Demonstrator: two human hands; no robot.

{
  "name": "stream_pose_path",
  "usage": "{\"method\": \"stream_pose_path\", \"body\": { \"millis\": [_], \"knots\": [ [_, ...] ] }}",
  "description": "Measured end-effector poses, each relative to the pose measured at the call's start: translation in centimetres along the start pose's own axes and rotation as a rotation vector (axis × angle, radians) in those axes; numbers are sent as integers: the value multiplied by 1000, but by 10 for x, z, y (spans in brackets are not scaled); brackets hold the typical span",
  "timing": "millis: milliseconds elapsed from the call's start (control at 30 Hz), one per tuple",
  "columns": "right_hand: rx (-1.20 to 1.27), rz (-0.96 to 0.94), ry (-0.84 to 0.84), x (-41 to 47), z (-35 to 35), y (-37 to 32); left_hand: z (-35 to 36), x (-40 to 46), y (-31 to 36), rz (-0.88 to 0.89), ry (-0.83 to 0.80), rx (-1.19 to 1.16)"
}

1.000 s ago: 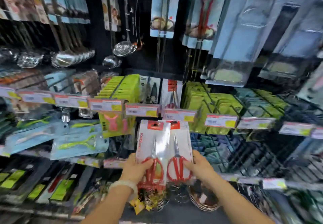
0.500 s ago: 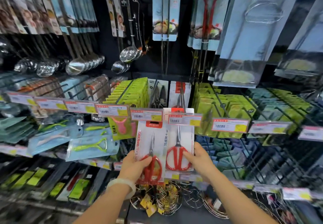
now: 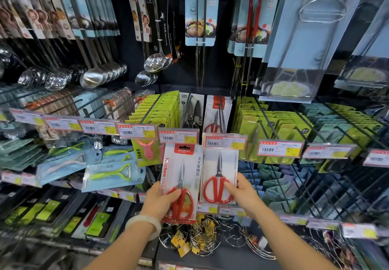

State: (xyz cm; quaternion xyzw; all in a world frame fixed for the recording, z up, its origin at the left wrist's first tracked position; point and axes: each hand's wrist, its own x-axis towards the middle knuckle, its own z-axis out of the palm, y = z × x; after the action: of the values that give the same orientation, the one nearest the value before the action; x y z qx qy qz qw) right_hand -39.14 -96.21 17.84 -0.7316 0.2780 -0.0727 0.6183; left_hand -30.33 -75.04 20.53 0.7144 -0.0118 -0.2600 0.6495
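Observation:
Two white carded packs of red-handled kitchen scissors are held up side by side before a shop display. My left hand grips the left scissors pack at its lower left, thumb across the red handles. My right hand grips the right scissors pack at its lower right edge, thumb on a red handle loop. The top of the right pack is hidden behind a price tag. More of the same scissors packs hang on the peg behind that tag.
Pegs with green carded packs flank the scissors hooks. Ladles and tongs hang above. Peelers hang lower left. Wire racks lie on the shelf under my hands. A row of price tags juts forward.
Both hands have lifted the two packs upward toward the pegs; the right pack's top now sits behind the price tag. The camera view has also shifted upward.

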Motion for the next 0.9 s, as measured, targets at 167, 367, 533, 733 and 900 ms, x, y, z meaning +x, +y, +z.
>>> {"method": "stream_pose_path", "body": {
  "millis": [167,367,533,733,900],
  "knots": [
    [-22,-23,29,4,1,2,-5,2,-7,-31,20,23],
    [67,-24,16,2,6,8,-3,2,-13,-58,36,8],
    [58,-29,9,-1,-1,10,4,5,-14,-54,34,21],
    [48,-65,4,-5,-8,12,11,8,-15,-53,22,27],
    [-7,-92,-15,-7,-10,16,17,5,-13,-38,10,20]
  ]
}}
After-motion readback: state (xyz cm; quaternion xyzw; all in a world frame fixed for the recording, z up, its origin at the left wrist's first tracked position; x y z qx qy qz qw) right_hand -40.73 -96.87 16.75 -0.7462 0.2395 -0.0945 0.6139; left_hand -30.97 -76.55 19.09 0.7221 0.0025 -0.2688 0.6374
